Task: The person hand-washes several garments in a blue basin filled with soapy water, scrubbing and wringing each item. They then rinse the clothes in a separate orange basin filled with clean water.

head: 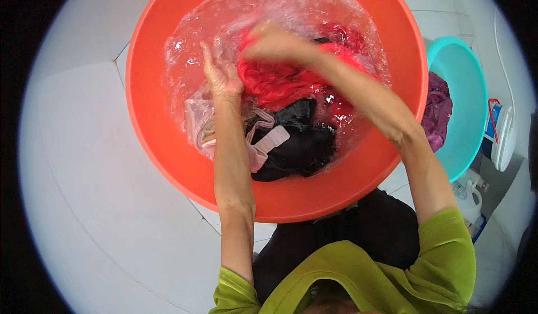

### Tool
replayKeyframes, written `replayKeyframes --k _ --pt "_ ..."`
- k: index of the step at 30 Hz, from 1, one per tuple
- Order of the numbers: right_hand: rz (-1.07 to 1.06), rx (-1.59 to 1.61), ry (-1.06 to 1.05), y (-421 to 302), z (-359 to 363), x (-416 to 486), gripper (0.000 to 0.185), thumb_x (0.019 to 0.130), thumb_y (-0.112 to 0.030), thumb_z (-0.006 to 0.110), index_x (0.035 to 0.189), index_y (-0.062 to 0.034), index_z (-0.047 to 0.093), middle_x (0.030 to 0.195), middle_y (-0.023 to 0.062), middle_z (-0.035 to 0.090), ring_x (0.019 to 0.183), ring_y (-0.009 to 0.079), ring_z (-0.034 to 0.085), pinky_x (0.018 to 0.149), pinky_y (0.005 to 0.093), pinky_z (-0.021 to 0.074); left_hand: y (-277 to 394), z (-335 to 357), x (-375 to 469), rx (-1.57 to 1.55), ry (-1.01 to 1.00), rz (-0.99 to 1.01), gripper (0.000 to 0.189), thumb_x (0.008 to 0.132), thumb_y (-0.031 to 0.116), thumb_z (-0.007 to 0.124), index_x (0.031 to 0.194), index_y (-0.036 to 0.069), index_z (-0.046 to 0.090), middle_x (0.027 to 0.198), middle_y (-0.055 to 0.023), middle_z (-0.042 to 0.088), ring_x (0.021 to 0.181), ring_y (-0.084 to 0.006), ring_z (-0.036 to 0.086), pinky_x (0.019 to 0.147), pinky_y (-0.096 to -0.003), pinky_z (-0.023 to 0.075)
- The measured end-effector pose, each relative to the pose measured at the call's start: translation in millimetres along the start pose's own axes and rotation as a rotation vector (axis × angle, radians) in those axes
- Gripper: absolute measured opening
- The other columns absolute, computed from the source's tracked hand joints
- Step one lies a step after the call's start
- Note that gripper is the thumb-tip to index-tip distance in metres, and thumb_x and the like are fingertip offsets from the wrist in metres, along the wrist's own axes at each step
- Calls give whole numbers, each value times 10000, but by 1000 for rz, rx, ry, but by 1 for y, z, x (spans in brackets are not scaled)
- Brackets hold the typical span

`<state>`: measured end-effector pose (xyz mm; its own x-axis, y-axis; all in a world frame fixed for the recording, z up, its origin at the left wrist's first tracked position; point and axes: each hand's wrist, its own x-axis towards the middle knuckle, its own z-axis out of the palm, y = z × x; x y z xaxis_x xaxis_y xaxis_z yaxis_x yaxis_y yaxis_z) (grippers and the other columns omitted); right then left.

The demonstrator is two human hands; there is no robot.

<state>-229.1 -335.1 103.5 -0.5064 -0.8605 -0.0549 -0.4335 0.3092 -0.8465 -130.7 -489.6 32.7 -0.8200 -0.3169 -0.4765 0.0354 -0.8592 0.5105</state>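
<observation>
A large orange plastic basin [164, 162] holds water and wet clothes. My left hand [221, 72] is palm up at the water, its fingers spread, beside the left edge of a red cloth [277, 83]. Blurred by motion, my right hand [267, 43] is over the upper left part of that cloth; its fingers cannot be made out, nor whether they grip it. Nearer to me lie a black garment [298, 146] and a pale pink bra [257, 154] with a white tag. My left forearm crosses over part of the bra.
To the right of the orange basin stands a turquoise basin [470, 104] with a purple garment [437, 108] in it. Beyond it are a white bucket [504, 137] with a red handle and a white plastic jug [468, 200]. Light floor tiles [105, 188] surround the basins.
</observation>
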Motion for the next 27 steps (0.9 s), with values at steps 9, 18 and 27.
replayKeyframes --k 9,18,27 --pt "-283 -527 305 -7 45 10 250 757 -273 575 836 -81 714 791 156 680 748 380 653 675 507 521 -51 23 -14 57 48 -217 499 937 399 546 1255 15 529 1210 -160 605 1101 -324 583 1014 -490 420" --pt "279 -120 418 58 -10 5 397 846 -439 561 1011 -105 701 1012 162 684 987 355 629 818 423 507 -1 26 -20 -155 -30 -25 494 932 472 526 1244 89 522 1286 -138 546 1213 -322 497 1015 -500 413" --pt "-187 -566 235 -12 84 6 218 742 -256 581 771 -92 722 798 167 691 751 331 680 645 512 512 -43 18 -29 71 225 -215 403 874 343 632 1163 65 591 1090 -117 648 999 -298 615 887 -440 500"
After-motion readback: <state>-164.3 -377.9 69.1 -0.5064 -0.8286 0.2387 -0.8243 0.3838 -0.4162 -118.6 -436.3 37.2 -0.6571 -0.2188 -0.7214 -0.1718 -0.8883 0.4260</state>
